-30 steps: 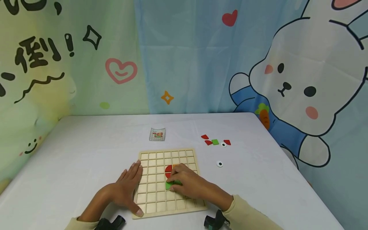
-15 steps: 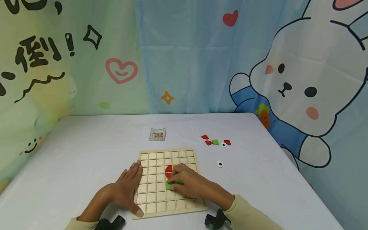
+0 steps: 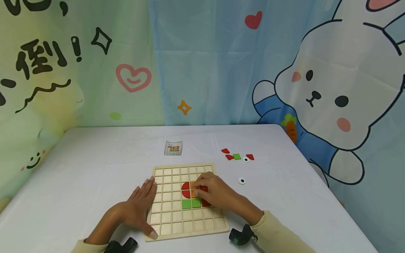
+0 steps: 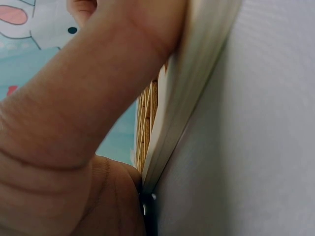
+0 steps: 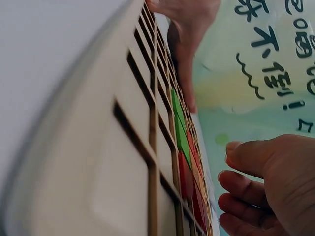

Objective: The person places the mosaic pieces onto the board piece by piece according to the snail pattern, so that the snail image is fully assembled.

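Note:
A square wooden grid board (image 3: 172, 225) lies on the white table. My left hand (image 3: 136, 211) rests along its left edge, fingers straight and thumb on the near corner. Set in the grid are two green squares (image 3: 191, 203), rounded red pieces (image 3: 185, 190) left of my right hand, and another red piece (image 3: 205, 203) below it. My right hand (image 3: 215, 189) is over the board's right half, fingertips right at an orange piece (image 3: 192, 184), which it partly hides. In the right wrist view, the thumb and bent fingers (image 5: 246, 191) stand apart with nothing seen between them.
A small pattern card (image 3: 173, 148) lies behind the board. At the back right are several loose red pieces (image 3: 225, 150), a green square (image 3: 237, 156) and an eye piece (image 3: 246, 159). Another eye piece (image 3: 242, 180) lies nearer, right of the board.
My right hand has shifted up and slightly right from the green squares, which now show fully, to the orange piece. The red piece below the hand has come into view. My left hand stays put.

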`<state>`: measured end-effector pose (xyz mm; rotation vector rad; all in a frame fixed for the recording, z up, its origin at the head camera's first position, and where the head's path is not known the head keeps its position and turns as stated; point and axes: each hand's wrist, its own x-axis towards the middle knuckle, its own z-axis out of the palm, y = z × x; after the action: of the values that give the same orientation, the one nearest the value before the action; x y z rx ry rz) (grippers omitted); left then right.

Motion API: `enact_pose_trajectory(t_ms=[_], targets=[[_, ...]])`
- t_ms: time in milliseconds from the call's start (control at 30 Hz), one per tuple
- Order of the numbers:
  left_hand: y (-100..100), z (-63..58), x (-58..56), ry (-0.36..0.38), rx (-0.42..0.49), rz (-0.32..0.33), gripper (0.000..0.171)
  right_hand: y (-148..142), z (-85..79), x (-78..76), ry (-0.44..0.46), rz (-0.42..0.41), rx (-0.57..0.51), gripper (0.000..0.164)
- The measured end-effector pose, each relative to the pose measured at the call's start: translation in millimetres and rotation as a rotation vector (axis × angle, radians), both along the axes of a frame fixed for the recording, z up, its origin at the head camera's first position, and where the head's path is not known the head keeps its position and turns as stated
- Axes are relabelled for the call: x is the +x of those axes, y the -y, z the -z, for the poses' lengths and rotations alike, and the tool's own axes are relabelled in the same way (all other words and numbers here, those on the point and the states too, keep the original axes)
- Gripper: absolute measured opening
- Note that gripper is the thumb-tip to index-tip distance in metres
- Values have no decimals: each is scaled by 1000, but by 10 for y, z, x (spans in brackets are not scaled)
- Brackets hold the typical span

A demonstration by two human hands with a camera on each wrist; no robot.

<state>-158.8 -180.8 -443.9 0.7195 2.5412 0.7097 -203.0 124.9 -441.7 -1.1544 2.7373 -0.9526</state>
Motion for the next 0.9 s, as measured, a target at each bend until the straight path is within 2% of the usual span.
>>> enact_pose_trajectory(t_ms=[300, 567, 767, 900], targets=[[8, 69, -20, -4, -30, -23, 154, -229, 5, -181, -56, 131, -83, 17], [5, 99, -28, -21, -38, -36, 154, -535, 21, -301, -78, 205, -128, 22], [-8, 76, -15, -4, -23, -24, 154, -860, -77, -453, -166, 318, -200, 26], [11, 114, -28, -23, -48, -39, 154, -1044, -109, -542, -212, 348, -201, 26]])
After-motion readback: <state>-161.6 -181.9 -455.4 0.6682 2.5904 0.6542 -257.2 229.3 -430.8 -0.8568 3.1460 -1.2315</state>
